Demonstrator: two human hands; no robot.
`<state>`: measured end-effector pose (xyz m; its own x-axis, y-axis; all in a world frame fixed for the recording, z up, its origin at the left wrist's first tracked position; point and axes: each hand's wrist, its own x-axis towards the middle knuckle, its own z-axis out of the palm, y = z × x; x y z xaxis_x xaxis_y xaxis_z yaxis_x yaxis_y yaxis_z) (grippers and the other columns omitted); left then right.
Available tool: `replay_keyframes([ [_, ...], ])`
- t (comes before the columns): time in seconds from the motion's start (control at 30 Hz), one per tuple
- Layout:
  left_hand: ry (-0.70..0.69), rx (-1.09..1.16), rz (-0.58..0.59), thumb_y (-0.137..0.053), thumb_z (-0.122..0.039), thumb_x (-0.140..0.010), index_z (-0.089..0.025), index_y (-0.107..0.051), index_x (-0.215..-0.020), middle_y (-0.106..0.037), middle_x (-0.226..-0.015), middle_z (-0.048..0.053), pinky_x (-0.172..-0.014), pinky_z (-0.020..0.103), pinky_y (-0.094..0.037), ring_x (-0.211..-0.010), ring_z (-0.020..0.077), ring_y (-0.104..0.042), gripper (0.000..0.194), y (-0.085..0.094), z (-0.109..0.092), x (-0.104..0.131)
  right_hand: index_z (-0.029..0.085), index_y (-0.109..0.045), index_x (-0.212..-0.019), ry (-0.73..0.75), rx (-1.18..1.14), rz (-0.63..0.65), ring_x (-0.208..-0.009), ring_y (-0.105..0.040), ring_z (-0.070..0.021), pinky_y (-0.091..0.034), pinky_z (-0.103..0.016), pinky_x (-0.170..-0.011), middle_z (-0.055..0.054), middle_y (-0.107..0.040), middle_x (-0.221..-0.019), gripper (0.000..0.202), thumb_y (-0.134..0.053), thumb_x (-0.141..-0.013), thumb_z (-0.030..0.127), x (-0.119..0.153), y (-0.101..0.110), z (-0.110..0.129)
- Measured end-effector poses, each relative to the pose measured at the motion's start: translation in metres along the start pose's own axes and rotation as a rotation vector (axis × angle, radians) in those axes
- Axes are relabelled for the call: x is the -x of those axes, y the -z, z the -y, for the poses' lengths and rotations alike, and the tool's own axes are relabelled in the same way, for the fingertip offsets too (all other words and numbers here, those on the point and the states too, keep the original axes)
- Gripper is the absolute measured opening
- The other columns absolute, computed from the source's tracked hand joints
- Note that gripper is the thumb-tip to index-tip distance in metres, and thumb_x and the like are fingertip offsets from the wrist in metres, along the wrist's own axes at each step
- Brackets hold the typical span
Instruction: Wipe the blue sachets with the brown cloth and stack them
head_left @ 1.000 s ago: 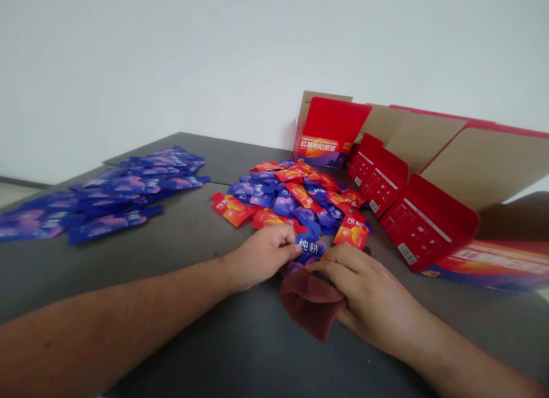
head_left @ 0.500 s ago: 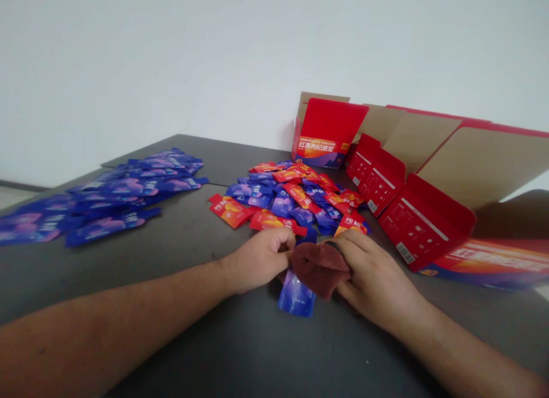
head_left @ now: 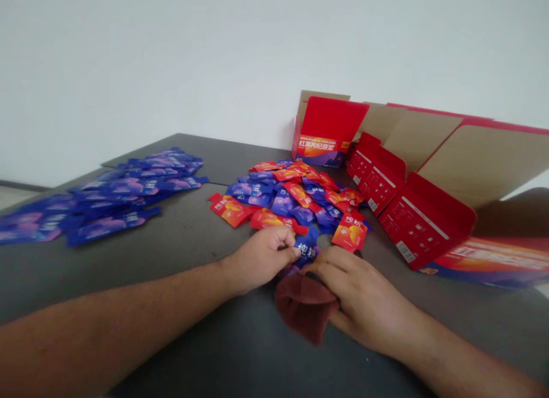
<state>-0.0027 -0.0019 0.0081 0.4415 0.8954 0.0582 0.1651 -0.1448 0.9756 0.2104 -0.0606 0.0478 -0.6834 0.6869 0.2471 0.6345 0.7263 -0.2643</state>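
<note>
My left hand (head_left: 265, 257) is closed, thumb and fingers pinching the edge of a blue-purple pouch (head_left: 307, 248) with white lettering. A folded maroon cloth (head_left: 305, 306) is gripped in my right hand (head_left: 352, 295), which presses it over the lower part of that pouch. The cloth and fingers hide the pouch's lower end. Right behind my hands lies a mixed heap of red and blue pouches (head_left: 283, 202). One red-orange pouch (head_left: 349, 232) rests just beyond my right knuckles.
On the dark table (head_left: 206, 352), a long pile of blue pouches (head_left: 128, 186) spreads at the left. Open red cartons, one printed at the back (head_left: 319, 149) and others (head_left: 424, 221) along the right, stand with flaps up. A pale wall (head_left: 214, 60) rises behind.
My right hand and the maroon cloth have slid down along the pouch toward me, uncovering its upper part with the lettering. My left hand has stayed in nearly the same place.
</note>
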Motion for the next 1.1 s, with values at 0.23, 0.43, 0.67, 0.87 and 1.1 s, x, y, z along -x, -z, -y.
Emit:
replay_keyframes([
  [0.23,0.028,0.049,0.028,-0.067,-0.027,-0.082,-0.018,-0.05,-0.075,-0.047,-0.066,-0.006,-0.052,0.021,-0.031,-0.06,0.009,-0.039,0.021,0.001,-0.001,0.001,0.02,-0.057,-0.111,-0.129,0.03,-0.149,-0.103,-0.059,-0.0257,-0.051,-0.038,-0.086,-0.008,-0.063,-0.108,0.028,-0.063,-0.085,0.012,0.001,0.001,-0.009],
  [0.43,-0.003,0.016,0.003,-0.064,-0.025,-0.083,-0.017,-0.051,-0.074,-0.049,-0.068,-0.005,-0.056,0.021,-0.034,-0.063,0.0095,-0.041,0.017,0.0,-0.002,0.0,0.022,-0.058,-0.107,-0.027,-0.016,-0.019,-0.099,-0.06,-0.0242,-0.05,-0.037,-0.083,-0.006,-0.063,-0.106,0.023,-0.063,-0.086,0.014,0.0,-0.003,-0.006],
  [0.67,0.02,0.047,-0.004,-0.066,-0.026,-0.081,-0.017,-0.051,-0.074,-0.047,-0.066,-0.006,-0.055,0.021,-0.033,-0.061,0.0091,-0.04,0.019,0.0,-0.003,0.001,0.022,-0.056,-0.106,-0.12,-0.01,-0.117,-0.098,-0.059,-0.0235,-0.05,-0.036,-0.083,-0.006,-0.063,-0.103,0.026,-0.063,-0.084,0.011,0.0,-0.001,-0.008],
  [0.87,0.017,0.017,0.017,-0.065,-0.027,-0.082,-0.017,-0.051,-0.075,-0.048,-0.067,-0.005,-0.055,0.021,-0.033,-0.062,0.0093,-0.041,0.018,0.0,-0.002,0.001,0.022,-0.058,-0.108,-0.057,-0.022,-0.048,-0.098,-0.059,-0.0234,-0.05,-0.036,-0.082,-0.007,-0.063,-0.106,0.022,-0.062,-0.087,0.014,0.0,-0.002,-0.005],
  [1.1,-0.006,-0.019,0.006,-0.065,-0.025,-0.082,-0.018,-0.051,-0.074,-0.049,-0.069,-0.004,-0.056,0.022,-0.034,-0.064,0.01,-0.042,0.018,0.001,0.0,0.0,0.021,-0.057,-0.104,-0.065,-0.039,-0.045,-0.098,-0.059,-0.0233,-0.049,-0.036,-0.083,-0.006,-0.063,-0.104,0.022,-0.062,-0.085,0.012,0.0,-0.001,-0.006],
])
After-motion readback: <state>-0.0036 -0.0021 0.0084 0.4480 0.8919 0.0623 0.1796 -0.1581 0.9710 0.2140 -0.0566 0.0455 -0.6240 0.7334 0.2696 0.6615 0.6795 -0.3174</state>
